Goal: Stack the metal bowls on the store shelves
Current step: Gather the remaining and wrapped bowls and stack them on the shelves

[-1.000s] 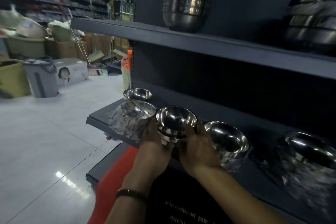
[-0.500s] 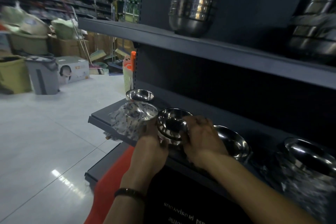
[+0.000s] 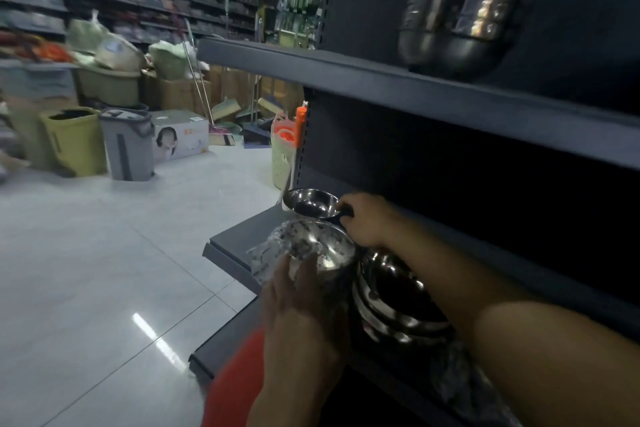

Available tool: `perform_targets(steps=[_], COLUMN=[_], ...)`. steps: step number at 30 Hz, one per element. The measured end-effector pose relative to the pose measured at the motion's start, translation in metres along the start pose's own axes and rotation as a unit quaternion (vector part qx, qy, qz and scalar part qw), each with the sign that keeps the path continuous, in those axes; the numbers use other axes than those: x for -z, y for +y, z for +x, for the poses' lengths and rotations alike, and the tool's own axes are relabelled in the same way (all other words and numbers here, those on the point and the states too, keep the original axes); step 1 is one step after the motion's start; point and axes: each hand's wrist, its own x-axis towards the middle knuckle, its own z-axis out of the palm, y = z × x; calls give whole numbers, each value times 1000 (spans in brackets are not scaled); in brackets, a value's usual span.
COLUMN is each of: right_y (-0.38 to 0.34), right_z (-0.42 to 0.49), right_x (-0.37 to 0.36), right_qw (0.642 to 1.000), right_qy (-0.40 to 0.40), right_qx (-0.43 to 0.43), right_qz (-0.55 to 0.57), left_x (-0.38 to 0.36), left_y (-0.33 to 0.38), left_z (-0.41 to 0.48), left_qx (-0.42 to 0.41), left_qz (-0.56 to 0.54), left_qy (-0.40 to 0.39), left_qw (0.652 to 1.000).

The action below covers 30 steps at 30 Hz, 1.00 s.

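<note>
Far bowl (image 3: 310, 203): a bare metal bowl standing upright at the left end of the lower shelf (image 3: 235, 236), close to the dark back panel. The right hand (image 3: 367, 218) reaches across from 4 o'clock, and its fingers curl over the bowl's right rim and grip it.

Wrapped bowl (image 3: 318, 246): a metal bowl in crinkled clear film, just in front of the far bowl, at its 6 o'clock. It also stands on the lower shelf, near the front edge. The left hand (image 3: 301, 308) comes up from 6 o'clock with its fingers straight and slightly spread. The fingertips lie against the near side of the film and close on nothing.

Stack (image 3: 391, 305): several nested metal bowls at 4 o'clock of the wrapped bowl, touching or nearly touching it. Blur hides which. The right forearm passes above the stack and covers its far rim. More film shows at 5 o'clock of the stack, too smeared to read.

Upper shelf (image 3: 415, 90): a dark board running from 10 o'clock to 3 o'clock over the hands. It carries a tall stack (image 3: 460, 10) of nested metal bowls at 1 o'clock, streaked by motion.

Surroundings: a pale tiled floor (image 3: 104, 253) fills the left half. At 9 to 10 o'clock stand a grey bin (image 3: 128, 146), a yellow bin (image 3: 74, 139) beside it, and a printed box (image 3: 180, 135). A green container with an orange cap (image 3: 285, 149) stands at the shelf's end post. Goods racks line the far wall.
</note>
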Motion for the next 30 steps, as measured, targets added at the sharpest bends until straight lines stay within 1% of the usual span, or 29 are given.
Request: perform_targets(steps=[2, 4, 5, 6, 7, 8, 9, 10, 12, 13, 15, 16, 17, 18, 19, 21, 22, 23, 24, 25, 27, 29, 30], right_y=[5, 9, 12, 14, 17, 19, 20, 22, 26, 29, 33, 34, 34, 34, 34, 34, 34, 35, 35, 36, 34, 28, 24], right_z=[25, 46, 54, 62, 68, 72, 75, 76, 77, 76, 77, 77, 78, 79, 80, 80, 78, 76, 72, 67, 54, 38, 28], right_x=[-8, -16, -19, -22, -25, -28, -30, -31, -32, -33, -36, -37, -39, -41, -42, -42, -41, -39, -35, -30, -17, -3, 3], right_qw=[1000, 999, 998, 997, 996, 995, 995, 995, 998, 999, 999, 999, 999, 999, 999, 999, 999, 998, 996, 994, 989, 985, 984], right_qy=[-15, -34, -51, -70, -88, -100, -103, -98, -66, -45, -15, -7, 0, 6, 15, 35, 47, 61, 76, 93, 126, 143, 147], right_qx=[-1, -7, -6, -4, -1, 0, 2, 6, 19, 24, 30, 33, 35, 37, 38, 32, 24, 14, 6, 3, 15, 38, 45], right_qz=[6, 22, 19, 10, 0, -6, -11, -14, -16, -15, -9, -10, -13, -14, -11, 2, 10, 23, 39, 53, 71, 84, 90], left_x=[-6, -6, -7, -4, -2, -1, -1, -2, -4, -5, -10, -13, -17, -20, -22, -27, -29, -29, -30, -28, -20, -26, -27], left_y=[-7, -7, -7, -6, -5, -7, -9, -11, -13, -12, -14, -16, -18, -20, -20, -25, -27, -26, -27, -22, -12, -21, -19], left_z=[6, 16, 24, 34, 42, 51, 56, 57, 57, 57, 57, 57, 58, 56, 58, 61, 59, 60, 59, 58, 59, 53, 51], left_qx=[2, 43, 80, 129, 191, 235, 260, 249, 256, 280, 278, 272, 289, 280, 311, 354, 337, 358, 358, 361, 329, 275, 259], left_qz=[13, 25, 41, 59, 34, -11, -40, -29, -28, -44, -76, -74, -96, -116, -166, -223, -215, -248, -241, -260, -228, -196, -191], left_qy=[14, 1, -29, -88, -125, -137, -137, -145, -133, -122, -97, -92, -74, -76, -57, -3, -12, 1, 10, 23, 2, 3, 8], left_qw=[1000, 999, 996, 986, 973, 962, 955, 957, 957, 951, 952, 955, 950, 950, 934, 908, 916, 900, 902, 895, 916, 941, 947])
